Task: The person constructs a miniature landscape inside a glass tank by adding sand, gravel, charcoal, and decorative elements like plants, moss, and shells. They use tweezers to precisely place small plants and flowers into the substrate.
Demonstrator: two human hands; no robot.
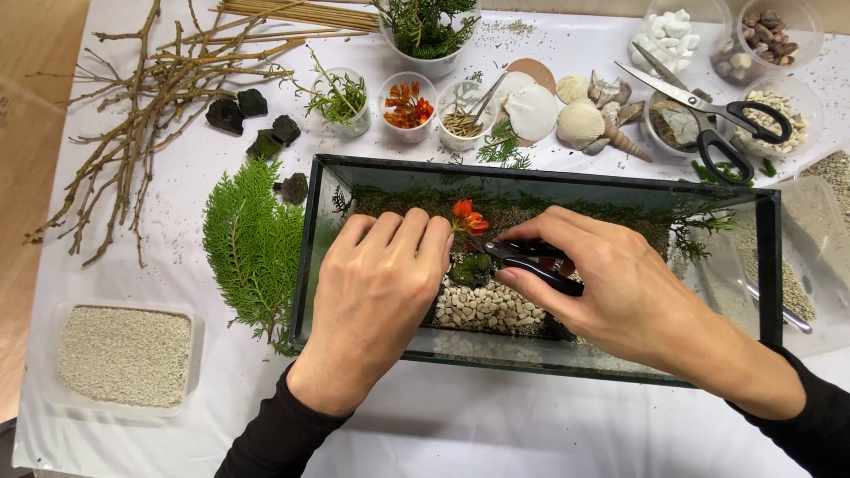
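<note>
A rectangular glass tank (319,257) stands in the middle of the white table, holding dark soil, moss and a patch of pale pebbles (482,308). An orange-red flower (466,216) stands upright in the soil near the tank's middle. My left hand (381,292) reaches into the tank palm down, fingertips resting beside the flower's base. My right hand (611,283) grips black-handled tweezers (531,258), their tips pointing left at the flower's stem. Both arms wear black sleeves.
Around the tank lie bare twigs (150,97), dark rocks (237,111), a green conifer sprig (252,243), cups of greenery and orange petals (407,106), seashells (580,119), scissors (708,111), tubs of stones (770,35) and a tray of sand (124,354).
</note>
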